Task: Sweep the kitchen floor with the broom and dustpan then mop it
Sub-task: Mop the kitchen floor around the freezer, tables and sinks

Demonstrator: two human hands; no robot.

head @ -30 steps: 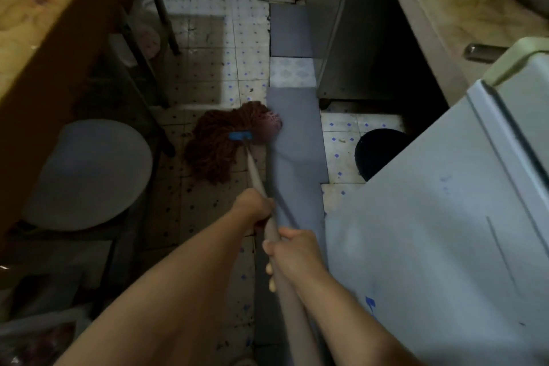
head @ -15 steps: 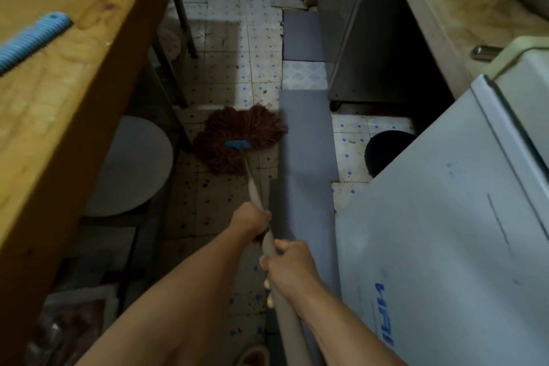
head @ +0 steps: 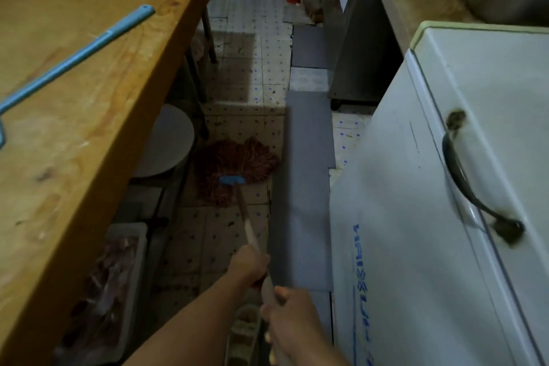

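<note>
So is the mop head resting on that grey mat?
No, the mop head lies on the tiled floor, left of the grey mat.

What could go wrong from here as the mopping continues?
1. The mop head lies close to the grey mat; a sideways stroke might catch its edge and ruck it up.
2. The round stool and table legs sit just left of the mop; strands could snag there.
3. Both hands, left and right, grip the handle in a narrow aisle beside the freezer, so the elbows may knock it.
</note>
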